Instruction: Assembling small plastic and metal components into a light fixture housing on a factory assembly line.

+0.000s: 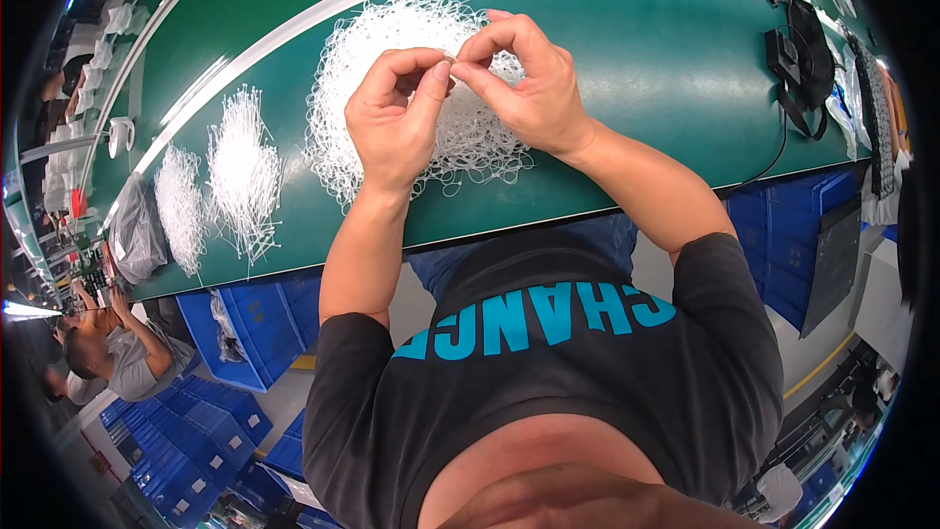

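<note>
From where I stand, at far left a person in a grey shirt (pixel 147 362) sits beyond stacked blue plastic bins (pixel 191 431) on the floor. A crumpled clear plastic bag (pixel 139 235) lies on the long, glossy green worktop (pixel 666 88), beside a small heap of thin white plastic strips (pixel 179 211) and a taller heap of straight white plastic strips (pixel 243 171). Next comes a broad mound of looped white plastic strips (pixel 357 98), spread under both hands. Above it the left hand (pixel 397 118) and right hand (pixel 534 83) meet, thumbs and forefingers pinched close; I can't tell what they hold. Farther right, a black strapped bag (pixel 813 59) rests near the worktop's end, with blue plastic crates (pixel 778 225) below
</note>
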A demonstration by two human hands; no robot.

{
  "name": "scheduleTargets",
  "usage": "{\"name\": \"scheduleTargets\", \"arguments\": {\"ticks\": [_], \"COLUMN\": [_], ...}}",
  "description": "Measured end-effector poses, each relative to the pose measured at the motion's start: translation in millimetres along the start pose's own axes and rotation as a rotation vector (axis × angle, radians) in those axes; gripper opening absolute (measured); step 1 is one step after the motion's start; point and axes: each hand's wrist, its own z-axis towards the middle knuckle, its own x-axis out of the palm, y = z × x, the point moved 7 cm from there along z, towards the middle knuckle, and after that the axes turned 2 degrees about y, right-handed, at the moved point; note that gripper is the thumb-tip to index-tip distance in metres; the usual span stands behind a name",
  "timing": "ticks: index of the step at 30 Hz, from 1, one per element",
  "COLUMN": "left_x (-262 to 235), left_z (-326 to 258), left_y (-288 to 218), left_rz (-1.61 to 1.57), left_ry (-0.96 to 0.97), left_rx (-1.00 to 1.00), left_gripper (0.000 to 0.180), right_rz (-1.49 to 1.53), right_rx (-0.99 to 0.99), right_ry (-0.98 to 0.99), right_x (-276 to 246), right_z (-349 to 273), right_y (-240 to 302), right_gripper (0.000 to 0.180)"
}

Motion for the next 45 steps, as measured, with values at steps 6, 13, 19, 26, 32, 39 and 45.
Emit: {"name": "scheduleTargets", "arguments": {"ticks": [6, 13, 19, 26, 32, 39, 45], "left_x": [2.0, -0.3, 1.8, 3.0, 6.8, 4.8, 5.7], "left_z": [1.8, 2.6, 2.5, 3.5, -1.0, -0.8, 2.0], "left_y": [-3.0, -2.3, -2.8, -5.8, -4.4, -5.1, -4.7], "left_rz": [0.06, 0.155, 0.147, 0.193, 0.041, 0.061, 0.157], "left_ry": [0.042, 0.076, 0.079, 0.089, -0.002, 0.022, 0.045], "left_rx": [0.03, 0.056, 0.045, 0.07, -0.037, 0.027, 0.069], "left_gripper": [0.01, 0.009, 0.01, 0.011, 0.012, 0.012, 0.011], "right_rz": [0.001, -0.025, -0.052, -0.055, -0.033, -0.039, -0.039], "right_rx": [-0.001, -0.031, -0.069, -0.076, 0.026, -0.025, -0.036], "right_ry": [0.056, 0.057, 0.068, 0.075, 0.048, 0.064, 0.089], "right_x": [-0.3, 0.7, 0.7, 0.0, -2.5, 0.7, -1.2], "right_z": [3.8, 2.4, 0.3, 0.7, 1.1, -0.8, 0.4], "right_y": [-3.7, -5.5, -3.9, -3.9, -2.6, -0.3, -1.4], "right_gripper": [0.02, 0.023, 0.026, 0.028, 0.031, 0.032, 0.032]}}
